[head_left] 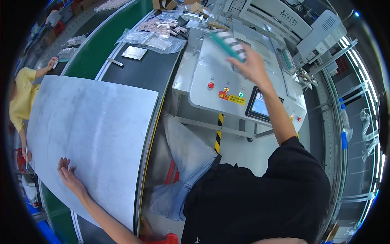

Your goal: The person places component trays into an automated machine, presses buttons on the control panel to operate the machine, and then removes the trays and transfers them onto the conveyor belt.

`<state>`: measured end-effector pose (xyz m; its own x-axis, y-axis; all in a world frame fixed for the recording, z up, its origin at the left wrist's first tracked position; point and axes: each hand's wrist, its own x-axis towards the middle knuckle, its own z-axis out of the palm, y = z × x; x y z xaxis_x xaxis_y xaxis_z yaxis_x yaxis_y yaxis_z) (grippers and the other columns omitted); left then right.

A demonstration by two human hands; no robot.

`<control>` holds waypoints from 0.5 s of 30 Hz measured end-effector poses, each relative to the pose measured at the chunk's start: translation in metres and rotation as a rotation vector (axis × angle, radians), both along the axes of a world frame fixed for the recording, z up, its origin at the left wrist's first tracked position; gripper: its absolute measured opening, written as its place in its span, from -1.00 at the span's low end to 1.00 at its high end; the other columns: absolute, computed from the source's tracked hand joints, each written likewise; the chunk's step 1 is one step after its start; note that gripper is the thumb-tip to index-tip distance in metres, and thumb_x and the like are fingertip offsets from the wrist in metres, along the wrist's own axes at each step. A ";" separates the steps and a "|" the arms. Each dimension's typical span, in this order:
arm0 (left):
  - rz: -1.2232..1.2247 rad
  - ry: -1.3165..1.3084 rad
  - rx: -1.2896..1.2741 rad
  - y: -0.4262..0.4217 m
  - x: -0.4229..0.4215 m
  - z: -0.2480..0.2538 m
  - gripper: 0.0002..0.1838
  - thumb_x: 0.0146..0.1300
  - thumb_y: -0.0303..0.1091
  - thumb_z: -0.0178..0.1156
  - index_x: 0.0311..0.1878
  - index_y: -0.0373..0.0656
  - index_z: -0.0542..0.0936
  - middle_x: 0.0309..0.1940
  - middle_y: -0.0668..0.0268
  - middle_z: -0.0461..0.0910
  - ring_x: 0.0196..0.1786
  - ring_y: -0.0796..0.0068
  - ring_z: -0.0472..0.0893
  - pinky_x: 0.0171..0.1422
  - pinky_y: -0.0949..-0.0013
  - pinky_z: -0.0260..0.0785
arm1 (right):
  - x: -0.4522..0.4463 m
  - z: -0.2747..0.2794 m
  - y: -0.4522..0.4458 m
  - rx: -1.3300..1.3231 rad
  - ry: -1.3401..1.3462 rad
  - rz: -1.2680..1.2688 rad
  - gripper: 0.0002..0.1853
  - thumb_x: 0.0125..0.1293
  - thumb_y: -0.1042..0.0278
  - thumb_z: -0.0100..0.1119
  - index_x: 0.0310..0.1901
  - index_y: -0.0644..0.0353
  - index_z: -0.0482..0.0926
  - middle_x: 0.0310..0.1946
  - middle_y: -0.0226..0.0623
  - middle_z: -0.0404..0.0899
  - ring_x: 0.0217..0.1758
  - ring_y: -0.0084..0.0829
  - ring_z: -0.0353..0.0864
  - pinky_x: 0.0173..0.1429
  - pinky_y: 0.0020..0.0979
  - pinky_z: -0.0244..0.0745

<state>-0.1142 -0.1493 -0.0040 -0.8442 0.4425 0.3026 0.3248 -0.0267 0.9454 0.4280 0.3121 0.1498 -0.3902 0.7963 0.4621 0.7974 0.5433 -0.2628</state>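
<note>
My right hand is closed on one end of a green strip-shaped holder, which carries a row of several whitish blocks. The holder is blurred and tilted above the front part of a white machine. Low on the left, my left hand is over a large pale board. Its fingers are loosely bent and apart, with nothing in them. Whether it touches the board, I cannot tell. A similar green holder with blocks sits at the right side of the machine.
The machine's front bears a red button and a touchscreen. Plastic bags with small pinkish-white pieces lie on the dark bench, near a metal plate. Across the green belt, a person in a yellow top works at the far left.
</note>
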 end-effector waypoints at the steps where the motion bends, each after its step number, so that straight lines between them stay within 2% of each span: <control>1: -0.005 -0.007 0.001 0.001 -0.001 0.001 -0.48 0.63 -0.06 -0.10 0.41 -0.25 0.42 0.25 0.15 0.52 0.25 0.37 0.51 0.18 0.34 0.33 | 0.018 0.006 0.010 0.020 -0.070 -0.199 -0.10 0.11 -0.24 0.48 0.34 0.24 0.44 -0.09 0.02 0.72 -0.06 -0.02 0.74 0.03 -0.11 0.63; 3: 0.008 -0.018 -0.024 0.000 -0.001 0.001 -0.46 0.62 -0.03 -0.13 0.41 -0.24 0.41 0.26 0.15 0.51 0.27 0.37 0.49 0.19 0.34 0.30 | 0.059 -0.011 0.051 0.064 -0.119 -0.423 0.02 0.09 -0.23 0.49 0.42 0.29 0.30 -0.10 0.11 0.71 -0.05 0.06 0.74 0.03 -0.05 0.62; 4: 0.007 -0.023 -0.023 -0.001 -0.004 -0.003 -0.46 0.62 -0.03 -0.13 0.41 -0.24 0.41 0.26 0.15 0.51 0.27 0.37 0.49 0.19 0.34 0.30 | 0.071 -0.015 0.058 0.066 -0.124 -0.424 0.02 0.09 -0.23 0.49 0.42 0.29 0.30 -0.10 0.11 0.71 -0.05 0.06 0.74 0.03 -0.05 0.62; 6: -0.005 -0.076 0.029 -0.004 -0.013 -0.010 -0.41 0.58 0.02 -0.13 0.42 -0.24 0.41 0.28 0.16 0.50 0.28 0.36 0.47 0.21 0.34 0.28 | 0.083 -0.021 0.070 0.005 -0.157 -0.549 0.13 0.07 -0.23 0.50 0.48 0.34 0.15 -0.09 0.17 0.71 -0.01 0.10 0.73 0.04 -0.02 0.62; 9: -0.074 -0.089 0.125 -0.009 -0.015 -0.013 -0.37 0.54 0.05 -0.12 0.42 -0.26 0.40 0.29 0.16 0.49 0.30 0.36 0.45 0.22 0.35 0.26 | 0.087 -0.035 0.079 -0.005 -0.198 -0.574 0.16 0.07 -0.21 0.50 0.50 0.35 0.09 -0.09 0.15 0.71 -0.02 0.10 0.73 0.06 0.00 0.61; 13: -0.057 -0.108 0.119 -0.008 -0.013 -0.010 -0.35 0.54 0.07 -0.10 0.43 -0.27 0.39 0.28 0.16 0.50 0.29 0.36 0.45 0.21 0.34 0.26 | 0.074 -0.048 0.089 0.003 -0.211 -0.574 0.16 0.08 -0.19 0.51 0.51 0.36 0.07 -0.09 0.14 0.71 0.00 0.13 0.72 0.08 0.01 0.60; 15: -0.026 -0.146 0.092 -0.007 -0.012 -0.008 -0.35 0.54 0.07 -0.10 0.43 -0.28 0.39 0.27 0.17 0.51 0.27 0.36 0.45 0.20 0.34 0.26 | 0.062 -0.049 0.093 -0.057 -0.200 -0.599 0.16 0.09 -0.16 0.50 0.51 0.39 0.05 -0.10 0.21 0.70 0.01 0.16 0.71 0.10 0.05 0.59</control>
<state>-0.1263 -0.1560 -0.0122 -0.8709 0.4407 0.2175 0.1822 -0.1217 0.9757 0.4900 0.4050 0.1009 0.0565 0.9247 0.3766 0.9954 -0.0231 -0.0925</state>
